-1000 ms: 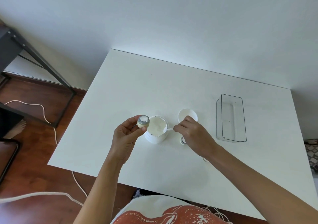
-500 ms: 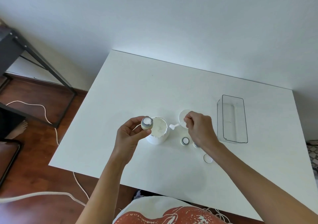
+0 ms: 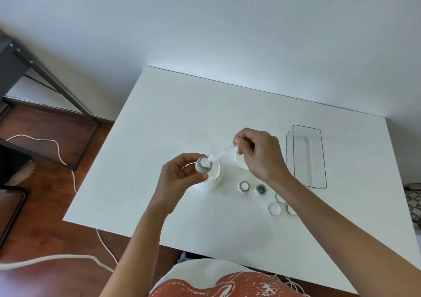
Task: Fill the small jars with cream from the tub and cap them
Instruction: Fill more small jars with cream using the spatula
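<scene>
A home room, likely a living or spare room, is suggested; a plain white table [image 3: 182, 119] is set against a bare white wall [image 3: 205, 18]; a dark wood floor [image 3: 45, 228] is seen at left, crossed by a loose white cord [image 3: 57, 256]; a black metal frame [image 3: 52, 80] stands far left; a bare foot [image 3: 24, 170] is seen on the floor.

White table [image 3: 173, 123], white tub [image 3: 213, 178], clear bin [image 3: 306, 155], reddish-brown floor [image 3: 45, 228], orange-and-white patterned shirt [image 3: 218, 285]

Pale wall [image 3: 205, 23], reddish wood floor [image 3: 45, 228], perhaps a dark desk frame [image 3: 52, 84].
</scene>
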`<state>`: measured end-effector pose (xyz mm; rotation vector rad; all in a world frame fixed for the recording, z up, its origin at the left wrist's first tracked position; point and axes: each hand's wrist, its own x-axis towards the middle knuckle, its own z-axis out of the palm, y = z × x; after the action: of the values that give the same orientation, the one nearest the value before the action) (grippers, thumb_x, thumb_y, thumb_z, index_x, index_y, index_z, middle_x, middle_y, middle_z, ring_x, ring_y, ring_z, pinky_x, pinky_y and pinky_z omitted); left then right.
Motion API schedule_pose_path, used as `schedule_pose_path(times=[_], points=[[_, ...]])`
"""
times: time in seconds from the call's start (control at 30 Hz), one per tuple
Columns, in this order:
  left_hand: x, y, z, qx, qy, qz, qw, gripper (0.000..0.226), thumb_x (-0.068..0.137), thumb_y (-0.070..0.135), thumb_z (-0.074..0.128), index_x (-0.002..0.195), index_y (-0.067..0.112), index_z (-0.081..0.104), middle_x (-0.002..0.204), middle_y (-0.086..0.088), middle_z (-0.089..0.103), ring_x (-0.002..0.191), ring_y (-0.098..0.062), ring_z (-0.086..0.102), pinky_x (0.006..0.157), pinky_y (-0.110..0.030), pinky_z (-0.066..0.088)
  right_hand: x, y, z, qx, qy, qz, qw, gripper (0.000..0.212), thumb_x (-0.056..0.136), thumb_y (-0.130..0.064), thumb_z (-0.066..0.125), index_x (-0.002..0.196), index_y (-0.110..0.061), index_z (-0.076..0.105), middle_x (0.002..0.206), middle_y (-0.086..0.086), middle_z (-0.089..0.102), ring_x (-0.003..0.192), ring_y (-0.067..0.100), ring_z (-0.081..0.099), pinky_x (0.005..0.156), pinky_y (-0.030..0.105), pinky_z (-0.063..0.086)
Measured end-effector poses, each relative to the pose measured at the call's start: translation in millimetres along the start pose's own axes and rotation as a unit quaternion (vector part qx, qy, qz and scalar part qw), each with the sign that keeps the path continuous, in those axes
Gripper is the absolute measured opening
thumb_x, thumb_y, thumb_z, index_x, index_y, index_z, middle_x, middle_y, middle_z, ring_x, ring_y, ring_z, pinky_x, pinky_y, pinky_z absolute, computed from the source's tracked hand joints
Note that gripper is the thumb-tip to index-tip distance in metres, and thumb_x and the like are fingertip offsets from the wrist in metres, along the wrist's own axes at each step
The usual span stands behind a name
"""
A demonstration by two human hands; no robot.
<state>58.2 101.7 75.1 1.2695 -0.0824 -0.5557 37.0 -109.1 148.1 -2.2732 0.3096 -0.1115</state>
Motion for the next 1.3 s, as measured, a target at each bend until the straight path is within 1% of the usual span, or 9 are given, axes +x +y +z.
schedule_pose_path(times=[0.33, 0.5, 0.67, 0.83, 0.97, 1.03, 1.1, 1.23, 1.3], points=[[0, -1, 5, 0.008, 0.034, 0.006, 0.999, 0.04, 0.074, -0.017, 0.076, 0.105, 0.009, 0.07, 0.107, -0.005, 0.078, 0.098, -0.02, 0.074, 0.082, -0.025, 0.056, 1, 2, 2, -0.008, -0.007, 0.005, 1.0, 0.022, 0.092, -0.005, 0.052, 0.075, -0.01, 0.065, 0.058, -0.005, 0.059, 0.051, -0.002, 0.05, 0.05, 0.007, 0.035], [0, -2, 10, 0.008, 0.055, 0.016, 0.998, 0.04, 0.072, -0.019, 0.075, 0.1, 0.01, 0.069, 0.101, -0.003, 0.079, 0.093, -0.018, 0.075, 0.077, -0.023, 0.056, -2, 1, 2, 0.004, -0.004, 0.014, 1.0, 0.021, 0.093, -0.006, 0.052, 0.076, -0.008, 0.065, 0.059, -0.003, 0.06, 0.048, -0.002, 0.049, 0.048, 0.008, 0.035], [0, -4, 12, 0.011, 0.079, 0.029, 0.996, 0.041, 0.07, -0.018, 0.078, 0.101, 0.005, 0.066, 0.103, -0.012, 0.077, 0.095, -0.022, 0.074, 0.077, -0.026, 0.057, -4, 0, 4, 0.014, -0.008, 0.026, 1.0, 0.02, 0.093, -0.006, 0.053, 0.078, -0.007, 0.066, 0.06, -0.003, 0.06, 0.048, -0.003, 0.049, 0.048, 0.007, 0.035], [0, -6, 13, 0.034, 0.107, 0.047, 0.993, 0.042, 0.067, -0.017, 0.081, 0.1, 0.002, 0.063, 0.098, -0.007, 0.075, 0.095, -0.019, 0.073, 0.081, -0.028, 0.058, -7, 2, 6, 0.022, -0.012, 0.041, 0.999, 0.021, 0.093, -0.007, 0.053, 0.077, -0.009, 0.066, 0.06, -0.004, 0.061, 0.045, -0.002, 0.048, 0.046, 0.008, 0.034], [0, -7, 15, 0.057, 0.133, 0.063, 0.987, 0.042, 0.067, -0.016, 0.082, 0.095, 0.008, 0.062, 0.097, -0.006, 0.07, 0.095, -0.016, 0.072, 0.086, -0.028, 0.058, -10, 4, 8, 0.083, -0.06, 0.105, 0.989, 0.022, 0.093, -0.009, 0.054, 0.076, -0.012, 0.067, 0.061, -0.003, 0.062, 0.045, 0.003, 0.042, 0.05, 0.012, 0.034], [-1, -8, 13, 0.057, 0.143, 0.062, 0.986, 0.042, 0.067, -0.016, 0.082, 0.095, 0.009, 0.062, 0.096, -0.003, 0.069, 0.094, -0.015, 0.071, 0.086, -0.026, 0.057, -10, 7, 8, 0.153, -0.093, 0.162, 0.97, 0.023, 0.094, -0.009, 0.054, 0.076, -0.01, 0.068, 0.062, -0.001, 0.061, 0.056, 0.013, 0.044, 0.059, 0.023, 0.039], [-2, -10, 11, 0.051, 0.149, 0.054, 0.986, 0.043, 0.067, -0.016, 0.082, 0.095, 0.01, 0.062, 0.095, 0.001, 0.071, 0.094, -0.013, 0.072, 0.082, -0.024, 0.057, -8, 11, 6, 0.235, -0.111, 0.216, 0.941, 0.024, 0.095, -0.006, 0.053, 0.075, -0.008, 0.067, 0.062, 0.001, 0.058, 0.058, 0.017, 0.045, 0.06, 0.025, 0.041], [-5, -14, 3, 0.036, 0.156, 0.036, 0.986, 0.041, 0.069, -0.014, 0.081, 0.097, 0.01, 0.063, 0.093, 0.006, 0.074, 0.096, -0.012, 0.072, 0.08, -0.022, 0.056, -5, 26, 10, 0.342, -0.07, 0.292, 0.891, 0.02, 0.095, -0.006, 0.053, 0.08, -0.004, 0.066, 0.062, 0.003, 0.058, 0.057, 0.015, 0.046, 0.058, 0.023, 0.042], [-7, -16, 0, 0.031, 0.159, 0.029, 0.986, 0.041, 0.07, -0.013, 0.081, 0.099, 0.009, 0.063, 0.095, 0.004, 0.075, 0.096, -0.013, 0.072, 0.08, -0.023, 0.057, -6, 35, 19, 0.3, -0.023, 0.281, 0.912, 0.019, 0.094, -0.007, 0.055, 0.079, -0.006, 0.067, 0.064, 0.003, 0.063, 0.058, 0.017, 0.048, 0.058, 0.024, 0.045]])
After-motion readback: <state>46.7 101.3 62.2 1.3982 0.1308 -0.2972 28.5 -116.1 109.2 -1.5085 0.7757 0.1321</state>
